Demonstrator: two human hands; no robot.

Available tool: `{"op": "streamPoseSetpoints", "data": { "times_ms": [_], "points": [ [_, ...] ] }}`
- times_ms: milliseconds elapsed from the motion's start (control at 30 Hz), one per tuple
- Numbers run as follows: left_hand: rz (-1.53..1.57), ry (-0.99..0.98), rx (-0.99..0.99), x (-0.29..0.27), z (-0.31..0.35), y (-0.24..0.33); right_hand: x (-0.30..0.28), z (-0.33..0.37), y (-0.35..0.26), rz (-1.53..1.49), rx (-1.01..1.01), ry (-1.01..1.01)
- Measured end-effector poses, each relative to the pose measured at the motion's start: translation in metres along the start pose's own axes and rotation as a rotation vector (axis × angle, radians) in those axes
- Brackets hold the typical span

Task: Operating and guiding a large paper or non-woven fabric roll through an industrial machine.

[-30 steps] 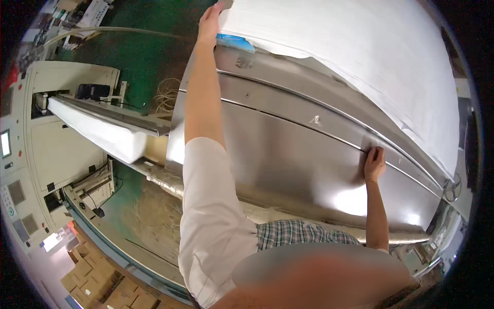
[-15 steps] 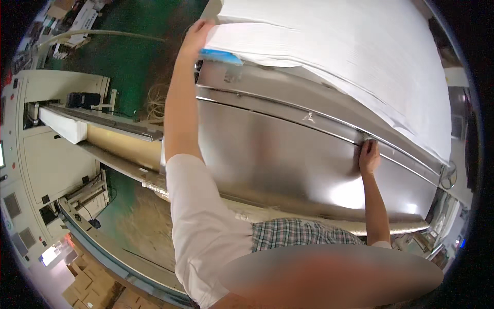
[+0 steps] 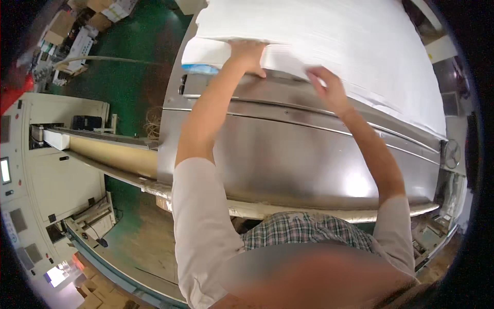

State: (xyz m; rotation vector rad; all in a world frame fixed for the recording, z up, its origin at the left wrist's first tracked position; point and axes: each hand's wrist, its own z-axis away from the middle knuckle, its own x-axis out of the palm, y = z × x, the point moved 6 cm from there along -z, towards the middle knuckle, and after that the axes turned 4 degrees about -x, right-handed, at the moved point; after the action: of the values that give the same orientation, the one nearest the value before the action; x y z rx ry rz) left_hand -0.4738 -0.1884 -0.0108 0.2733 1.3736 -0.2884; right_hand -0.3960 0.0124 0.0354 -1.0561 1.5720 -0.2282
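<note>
White stack of thin sheets [image 3: 334, 36] fills the upper middle to upper right of the frame, lying flat. Its long near edge slants from upper left down to the right, about parallel with the table seams; the far side is cut off by the frame, so full long axis can't be confirmed. Left end points toward the upper left, with a blue piece [image 3: 200, 69] under that corner.

Left hand [image 3: 249, 55] is on the near edge near the left end, fingers reaching over the front strip, tips hidden at a crease, thumb by the steel; can't tell if it grips. Right hand [image 3: 332, 87] is blurred at the near edge, fingers curled; can't tell if it holds anything.

Table [image 3: 288, 154]: shiny steel, long seams, bright glare at right. Handwheel [image 3: 452, 153] at the right. Left: pale machine cabinet [image 3: 56, 180], tan trough [image 3: 113, 154] running toward the table. Green floor [image 3: 128, 87] upper left, cardboard boxes [image 3: 98, 288] lower left.
</note>
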Motion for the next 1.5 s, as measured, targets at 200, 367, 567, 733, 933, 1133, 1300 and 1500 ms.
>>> {"op": "streamPoseSetpoints", "data": {
  "times_ms": [200, 367, 567, 733, 933, 1133, 1300, 1500],
  "points": [
    [-0.095, -0.034, -0.22, 0.004, 0.001, 0.024, 0.057, -0.08, 0.007, 0.252, -0.251, -0.213],
    [-0.163, -0.029, -0.388, 0.009, -0.009, 0.032, -0.057, -0.02, 0.138, 0.437, 0.219, -0.556],
    [-0.193, -0.101, -0.631, 0.019, 0.004, 0.017, -0.251, 0.103, 0.291, 0.558, 0.323, -0.467],
    [-0.307, -0.183, -0.715, 0.02, 0.011, 0.011, -0.371, 0.164, 0.345, 0.664, 0.412, -0.678],
    [-0.29, -0.145, -0.6, 0.031, 0.016, -0.053, -0.496, 0.223, 0.482, 0.95, 0.705, -0.847],
    [-0.135, -0.069, -0.446, 0.041, 0.02, -0.051, -0.551, 0.292, 0.555, 1.025, 0.491, -0.275],
    [-0.14, 0.099, -0.399, 0.037, 0.039, -0.077, -0.549, 0.307, 0.563, 0.95, 0.293, -0.111],
    [-0.201, 0.296, -0.454, -0.001, 0.003, -0.066, -0.651, 0.342, 0.541, 0.847, 0.045, 0.121]
  ]
}}
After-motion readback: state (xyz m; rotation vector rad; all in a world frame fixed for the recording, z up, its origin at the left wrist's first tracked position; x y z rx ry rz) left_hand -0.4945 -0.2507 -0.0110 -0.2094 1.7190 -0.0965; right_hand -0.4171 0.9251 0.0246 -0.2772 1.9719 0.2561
